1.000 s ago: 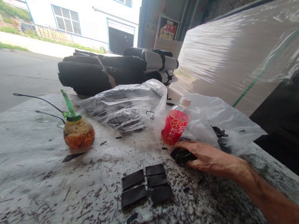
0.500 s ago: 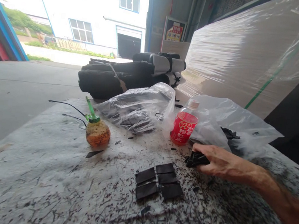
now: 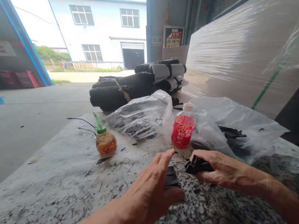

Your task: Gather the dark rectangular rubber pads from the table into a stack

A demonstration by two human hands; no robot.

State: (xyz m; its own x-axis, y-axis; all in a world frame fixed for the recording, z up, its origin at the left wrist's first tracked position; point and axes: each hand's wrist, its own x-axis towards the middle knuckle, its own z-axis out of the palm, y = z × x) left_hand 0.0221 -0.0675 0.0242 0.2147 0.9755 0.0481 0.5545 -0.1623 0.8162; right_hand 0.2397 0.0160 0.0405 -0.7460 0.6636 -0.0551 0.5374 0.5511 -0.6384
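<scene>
My right hand (image 3: 217, 167) is closed around a small stack of black strips (image 3: 197, 165), thumb below and fingers above, at the right of the work surface. My left hand (image 3: 154, 186) reaches in from the bottom with its fingers stretched out and its thumb apart, holding nothing that I can see. It hovers over or beside flat black pieces (image 3: 172, 179), hiding most of them. Just behind the hands stands a clear bottle with a red label (image 3: 183, 130), upright and capped.
An orange-brown round pot (image 3: 106, 143) with a green spout stands left on the speckled table (image 3: 57, 184). Clear plastic bags (image 3: 141, 113) with black material lie behind. Beyond are black rolls (image 3: 122, 87) and a plastic-wrapped stack (image 3: 230, 63). Black scraps litter the surface.
My left hand has come into view from the bottom and now covers part of the flat black pieces. My right hand still holds the strips. The view has tilted up and turned left.
</scene>
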